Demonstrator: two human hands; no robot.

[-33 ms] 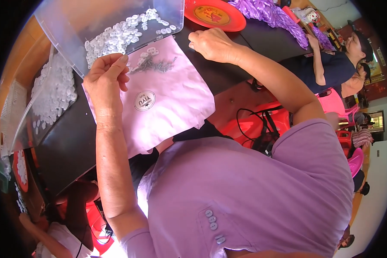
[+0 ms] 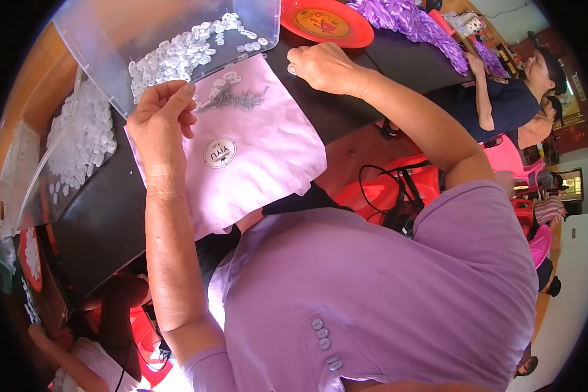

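Observation:
My left hand (image 2: 164, 117) is closed in a pinch above the left edge of a pink cloth (image 2: 268, 150), its thumb against the index finger. What it may hold is too small to make out. Beyond the cloth's far right corner, over the dark table, my right hand (image 2: 323, 68) is curled with the fingertips together; a pale speck shows there, its kind unclear. On the cloth lie a heap of small grey metal-looking pieces (image 2: 242, 99) and several white oval plastic pieces (image 2: 225, 81). Further white pieces (image 2: 176, 55) fill part of a clear plastic bin (image 2: 104, 52) behind my left hand.
Left of the bin, a clear bag (image 2: 81, 137) of white pieces rests on the black table (image 2: 98, 215). A red plate (image 2: 326, 23) and a pile of shiny purple ribbons (image 2: 411, 29) are at the back. A person in dark clothes (image 2: 509, 108) works at the right; another person's arm (image 2: 65, 356) shows lower left.

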